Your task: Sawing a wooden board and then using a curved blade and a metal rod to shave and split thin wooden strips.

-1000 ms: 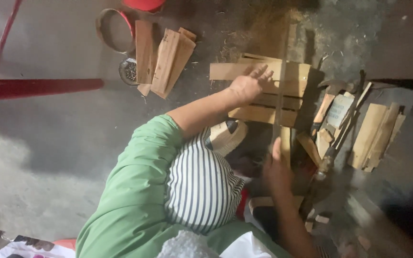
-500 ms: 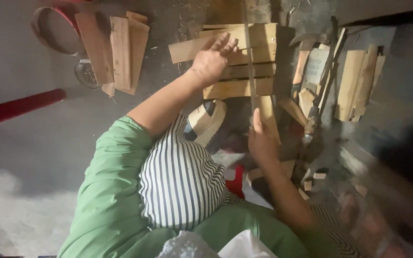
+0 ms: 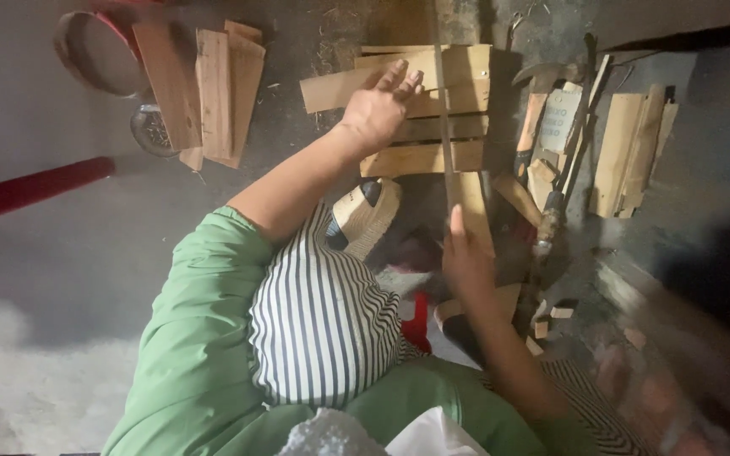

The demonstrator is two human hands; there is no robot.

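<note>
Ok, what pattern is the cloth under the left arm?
Dark and white stripes on the cloth, beside the green sleeve; head view.

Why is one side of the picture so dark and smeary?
Head view: light falls on the planks and the left hand, which look fairly sharp; the lower right corner lies in deep shadow and is smeared by motion blur; the right hand is slightly blurred too.

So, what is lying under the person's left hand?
The left hand presses on a slanted wooden board, which lies across a stack of wooden slats. What lies below the slats is covered.
</note>
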